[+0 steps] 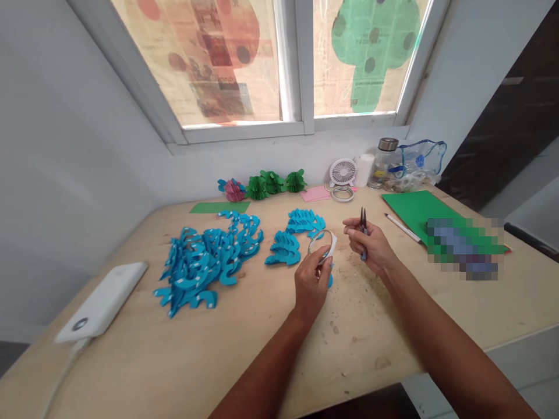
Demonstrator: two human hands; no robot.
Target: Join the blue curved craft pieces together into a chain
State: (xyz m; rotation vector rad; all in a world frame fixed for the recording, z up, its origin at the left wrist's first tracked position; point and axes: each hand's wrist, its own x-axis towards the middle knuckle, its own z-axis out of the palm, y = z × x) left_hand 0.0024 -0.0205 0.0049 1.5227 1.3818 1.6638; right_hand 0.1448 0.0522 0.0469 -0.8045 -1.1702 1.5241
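My left hand (pixel 311 285) is closed on a roll of white tape (pixel 332 245), its ring tilted up above the table. A bit of blue paper (pixel 331 281) shows just beyond that hand, mostly hidden by it. In my right hand (pixel 378 249) is a small pair of scissors (pixel 363 219), dark blades pointing up and away from me; the hand is apart from the tape. Two fanned stacks of blue folded paper (pixel 283 249) lie left of the tape. Farther left spreads a large heap of curved blue paper pieces (pixel 205 265) with white patches on them.
A white power bank (pixel 102 301) with a cable lies at the left edge. Green paper clusters (pixel 273 183) and a pink one (pixel 234 191) line the wall. A small fan (pixel 343 173), another tape roll (pixel 342 194) and a glass bottle (pixel 383 166) stand behind. Right are green sheets (pixel 419 212) and a pen (pixel 402 227).
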